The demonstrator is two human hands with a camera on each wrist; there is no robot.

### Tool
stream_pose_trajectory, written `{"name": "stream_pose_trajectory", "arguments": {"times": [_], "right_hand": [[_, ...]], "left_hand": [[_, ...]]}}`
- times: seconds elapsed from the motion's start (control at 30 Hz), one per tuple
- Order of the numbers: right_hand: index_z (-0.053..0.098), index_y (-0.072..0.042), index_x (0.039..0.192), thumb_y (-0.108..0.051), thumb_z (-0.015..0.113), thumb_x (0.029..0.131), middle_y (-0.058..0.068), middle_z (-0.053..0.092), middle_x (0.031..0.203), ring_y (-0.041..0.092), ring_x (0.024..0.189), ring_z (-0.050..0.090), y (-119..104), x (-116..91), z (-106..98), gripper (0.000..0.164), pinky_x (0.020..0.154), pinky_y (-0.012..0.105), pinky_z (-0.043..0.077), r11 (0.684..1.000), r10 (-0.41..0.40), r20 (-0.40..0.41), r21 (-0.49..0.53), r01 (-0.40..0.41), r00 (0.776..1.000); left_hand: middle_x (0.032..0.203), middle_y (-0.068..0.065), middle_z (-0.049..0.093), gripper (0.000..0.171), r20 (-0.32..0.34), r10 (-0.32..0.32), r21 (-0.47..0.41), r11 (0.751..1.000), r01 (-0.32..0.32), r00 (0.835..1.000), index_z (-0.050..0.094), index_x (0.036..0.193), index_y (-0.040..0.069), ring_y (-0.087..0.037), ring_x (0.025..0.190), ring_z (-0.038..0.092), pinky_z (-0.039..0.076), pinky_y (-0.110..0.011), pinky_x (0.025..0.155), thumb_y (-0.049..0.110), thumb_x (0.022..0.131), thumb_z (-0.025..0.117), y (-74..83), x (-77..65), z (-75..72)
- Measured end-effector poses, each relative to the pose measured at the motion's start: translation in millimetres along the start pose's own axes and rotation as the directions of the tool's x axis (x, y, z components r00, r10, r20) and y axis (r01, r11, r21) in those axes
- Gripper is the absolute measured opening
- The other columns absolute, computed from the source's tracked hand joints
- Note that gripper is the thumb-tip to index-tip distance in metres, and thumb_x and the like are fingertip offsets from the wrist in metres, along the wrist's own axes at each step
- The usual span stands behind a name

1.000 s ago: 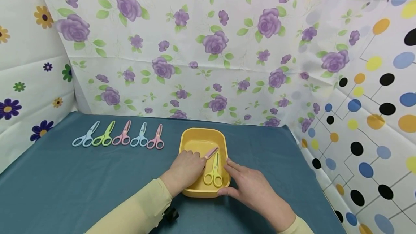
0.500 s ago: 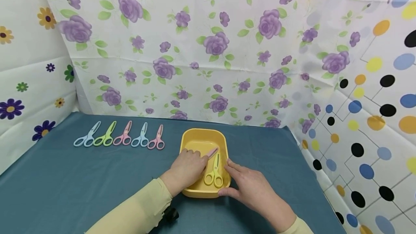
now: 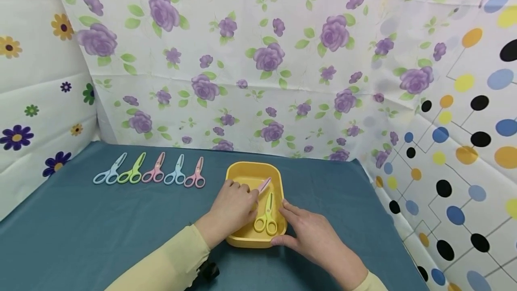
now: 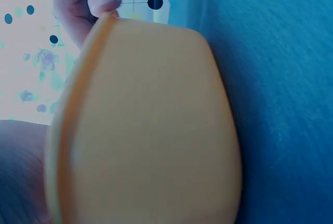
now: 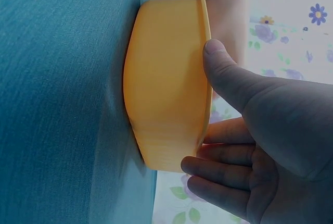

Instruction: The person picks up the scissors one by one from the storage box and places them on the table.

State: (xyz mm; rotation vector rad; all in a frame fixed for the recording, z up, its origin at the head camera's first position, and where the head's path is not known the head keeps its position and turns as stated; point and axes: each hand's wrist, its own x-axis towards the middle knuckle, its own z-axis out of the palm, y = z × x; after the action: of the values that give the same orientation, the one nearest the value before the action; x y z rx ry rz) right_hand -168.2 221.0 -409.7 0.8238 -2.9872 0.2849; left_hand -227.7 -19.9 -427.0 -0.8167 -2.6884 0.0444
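Observation:
A yellow plastic tray [image 3: 255,244] stands on the table in the head view. My left hand [image 3: 231,206] reaches over its left side and grips pink scissors [image 3: 264,185] inside; only their blades show past the fingers. Yellow scissors [image 3: 266,215] lie on the tray floor, just right of that hand. My right hand [image 3: 313,232] rests against the tray's right side. In the right wrist view its thumb touches the rim and its relaxed fingers lie along the wall. The tray's outer wall [image 4: 156,104] fills much of the left wrist view.
Left of the tray, several scissors stand in a row: light blue [image 3: 108,174], green [image 3: 131,174], pink [image 3: 154,174], light blue [image 3: 176,176] and pink [image 3: 196,178]. A blue-grey cloth [image 3: 101,228] covers the table. Patterned sheets [image 3: 226,116] enclose the back and sides.
My left hand has lifted slightly and turned, and the pink scissors' blades tip more upward with it. The right hand stays against the tray. The head view has shifted a little.

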Motion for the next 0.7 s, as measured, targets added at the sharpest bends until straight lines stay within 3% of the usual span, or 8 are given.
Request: {"name": "stream_pose_trajectory", "arguments": {"times": [0.37, 0.7], "right_hand": [[0.062, -0.01, 0.157, -0.078, 0.064, 0.094, 0.012, 0.055, 0.164, 0.035, 0.13, 0.07, 0.5, 0.5, 1.0, 0.093, 0.093, 0.053, 0.063, 1.0, 0.008, 0.008, 0.002, -0.008, 1.0], [0.064, -0.007, 0.155, -0.075, 0.067, 0.094, 0.014, 0.056, 0.163, 0.036, 0.129, 0.07, -1.5, 0.3, -0.7, 0.091, 0.092, 0.054, 0.063, 1.0, -0.009, -0.007, 0.001, 0.009, 1.0]], "left_hand": [[0.102, -0.004, 0.075, 0.038, -0.06, -0.038, 0.006, 0.999, 0.038, 0.997, 0.079, 0.117, 0.019, -0.027, 0.095, 0.07, 0.053, -0.05, 0.097, 0.047, 0.093, 0.09, -5.2, -9.8, -20.7], [0.1, -0.004, 0.074, 0.038, -0.116, -0.055, -0.008, 0.998, 0.055, 0.992, 0.078, 0.117, 0.018, -0.027, 0.093, 0.071, 0.053, -0.051, 0.097, 0.045, 0.092, 0.09, -18.5, -27.1, -32.3]]}}
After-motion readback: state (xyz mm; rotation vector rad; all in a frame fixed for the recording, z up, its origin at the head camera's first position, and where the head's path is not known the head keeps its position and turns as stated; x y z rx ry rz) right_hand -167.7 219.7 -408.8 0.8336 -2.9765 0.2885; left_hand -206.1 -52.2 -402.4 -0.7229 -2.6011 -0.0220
